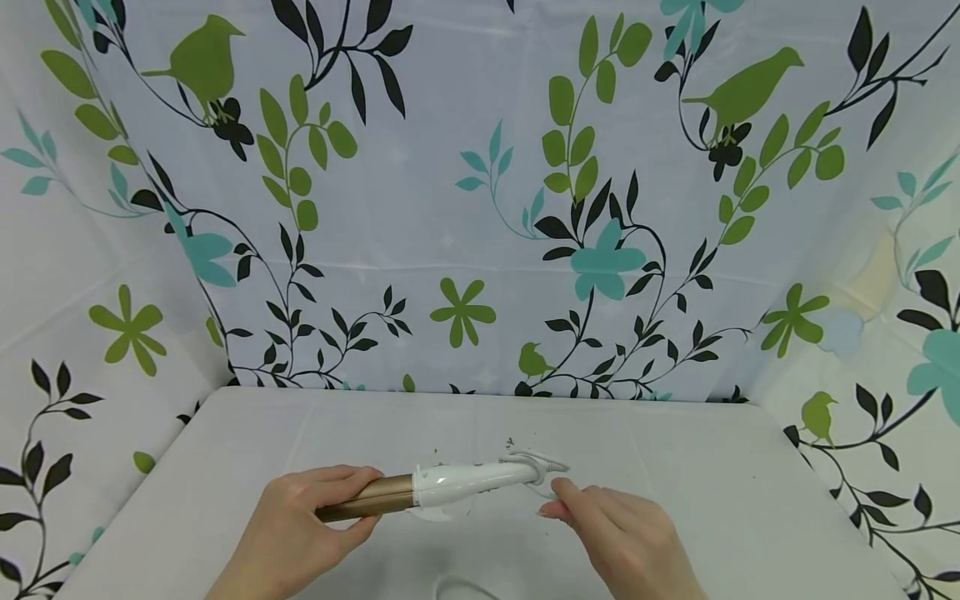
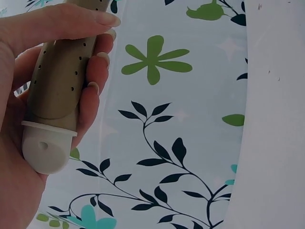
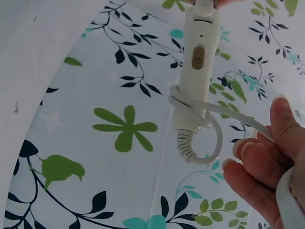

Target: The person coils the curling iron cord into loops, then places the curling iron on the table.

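Above the desk (image 1: pixel 675 450), the hair iron (image 1: pixel 465 483) is gripped by the left hand (image 1: pixel 296 521), its cord (image 3: pixel 233 112) pinched by the right hand (image 1: pixel 626 529); loops round the handle (image 3: pixel 193 78) could be loosened if slack is given.

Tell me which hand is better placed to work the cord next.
Probably the right hand: it pinches the white cord near its loops round the handle. The left hand grips the styling iron by its gold barrel.
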The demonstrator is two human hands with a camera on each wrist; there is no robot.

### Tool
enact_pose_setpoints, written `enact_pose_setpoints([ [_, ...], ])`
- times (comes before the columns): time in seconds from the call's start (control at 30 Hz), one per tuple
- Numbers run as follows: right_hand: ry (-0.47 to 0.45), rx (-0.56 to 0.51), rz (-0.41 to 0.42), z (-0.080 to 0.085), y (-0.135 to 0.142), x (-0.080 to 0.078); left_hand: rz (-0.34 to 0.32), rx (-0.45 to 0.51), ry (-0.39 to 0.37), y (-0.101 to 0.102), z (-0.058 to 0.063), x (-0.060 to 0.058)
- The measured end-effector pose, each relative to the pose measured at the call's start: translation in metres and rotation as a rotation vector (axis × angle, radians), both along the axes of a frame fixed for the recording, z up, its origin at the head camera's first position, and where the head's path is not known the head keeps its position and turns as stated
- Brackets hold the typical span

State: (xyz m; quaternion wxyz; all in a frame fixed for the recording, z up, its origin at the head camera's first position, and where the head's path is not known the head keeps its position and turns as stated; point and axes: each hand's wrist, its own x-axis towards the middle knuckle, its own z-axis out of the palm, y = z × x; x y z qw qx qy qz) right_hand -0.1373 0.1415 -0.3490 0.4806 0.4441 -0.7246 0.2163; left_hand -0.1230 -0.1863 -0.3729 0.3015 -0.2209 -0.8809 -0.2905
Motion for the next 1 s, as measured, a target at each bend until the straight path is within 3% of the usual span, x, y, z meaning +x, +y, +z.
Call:
enact_pose_setpoints([
  [0.13, -0.017, -0.015, 0.071, 0.001, -0.001, -0.002, -0.010, 0.005, 0.006, 0.002, -0.002, 0.000],
  [0.23, -0.097, 0.032, 0.165, -0.003, 0.002, -0.005, -0.007, -0.003, 0.016, 0.003, -0.003, 0.000],
  [0.4, -0.246, 0.103, 0.243, -0.009, 0.008, -0.007, 0.013, -0.025, 0.033, 0.002, -0.003, 0.000],
  [0.53, -0.345, 0.146, 0.273, -0.009, 0.012, -0.004, 0.012, -0.033, 0.043, 0.001, -0.003, 0.000],
  [0.63, -0.397, 0.170, 0.235, -0.007, 0.013, 0.000, -0.014, -0.028, 0.059, -0.001, -0.004, 0.001],
  [0.7, -0.349, 0.169, 0.207, -0.005, 0.012, 0.001, -0.045, -0.021, 0.077, -0.001, -0.005, 0.001],
  [0.9, -0.074, 0.163, 0.144, 0.010, 0.007, -0.007, -0.077, 0.010, 0.121, -0.005, -0.008, 0.003],
  [1.0, -0.041, 0.198, 0.116, 0.017, 0.004, -0.013, -0.072, 0.009, 0.141, -0.008, -0.007, 0.006],
])
